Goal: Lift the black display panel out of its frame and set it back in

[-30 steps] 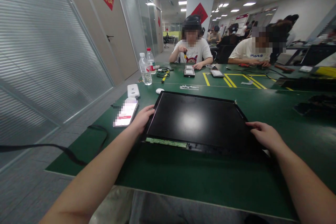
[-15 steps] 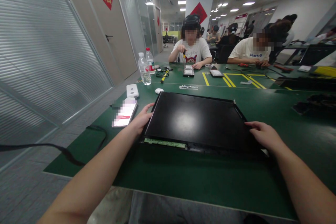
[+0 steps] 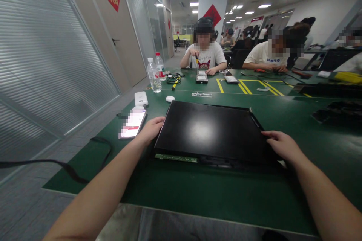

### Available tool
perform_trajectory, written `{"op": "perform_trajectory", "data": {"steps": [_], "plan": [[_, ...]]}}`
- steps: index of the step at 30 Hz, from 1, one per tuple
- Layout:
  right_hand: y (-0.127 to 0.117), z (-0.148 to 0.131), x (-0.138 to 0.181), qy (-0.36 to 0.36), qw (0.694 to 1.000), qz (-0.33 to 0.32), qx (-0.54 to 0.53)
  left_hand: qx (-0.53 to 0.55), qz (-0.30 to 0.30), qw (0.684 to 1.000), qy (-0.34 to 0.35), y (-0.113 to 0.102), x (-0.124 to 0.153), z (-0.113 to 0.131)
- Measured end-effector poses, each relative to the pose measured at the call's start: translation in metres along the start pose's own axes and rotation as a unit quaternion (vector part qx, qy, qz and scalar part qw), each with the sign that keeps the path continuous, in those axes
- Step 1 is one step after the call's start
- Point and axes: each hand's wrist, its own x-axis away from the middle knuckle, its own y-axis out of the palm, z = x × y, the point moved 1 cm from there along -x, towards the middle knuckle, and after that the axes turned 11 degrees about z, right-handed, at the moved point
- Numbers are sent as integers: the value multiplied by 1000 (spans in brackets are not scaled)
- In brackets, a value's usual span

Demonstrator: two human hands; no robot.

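A flat black display panel [image 3: 203, 131] lies face up in front of me, a pale light reflected on its dark surface. Along its near edge a strip of green circuit board [image 3: 175, 157] shows. My left hand [image 3: 153, 130] grips the panel's left edge, with the fingertips hidden behind it. At the right edge my right hand [image 3: 278, 144] has its thumb side on the rim and its other fingers out of sight below. A phone [image 3: 132, 123] with a lit screen lies left of my left hand.
On the green table [image 3: 226, 199] stand two water bottles [image 3: 154, 77], beyond a white device [image 3: 140, 99] and a small white case [image 3: 170, 98]. Across the table, one person [image 3: 204, 52] holds a tool over a hard drive [image 3: 201, 77]. Dark parts [image 3: 338, 113] lie at right.
The panel's left side has tilted up slightly, with its near edge now parting from the green strip. Both hands keep their hold. The view has shifted a little.
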Motion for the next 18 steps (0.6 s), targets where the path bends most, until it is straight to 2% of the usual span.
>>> {"op": "perform_trajectory", "data": {"steps": [5,11,18], "plan": [[0,0,-1,-2,1000,-7,17,9,6,1000,-12,0,-3,1],[-1,-3,2,4,1000,-11,24,-83,38,992,86,0,4,6],[-1,-7,5,-33,999,19,34,-113,2,984,139,-2,-1,-6]]}}
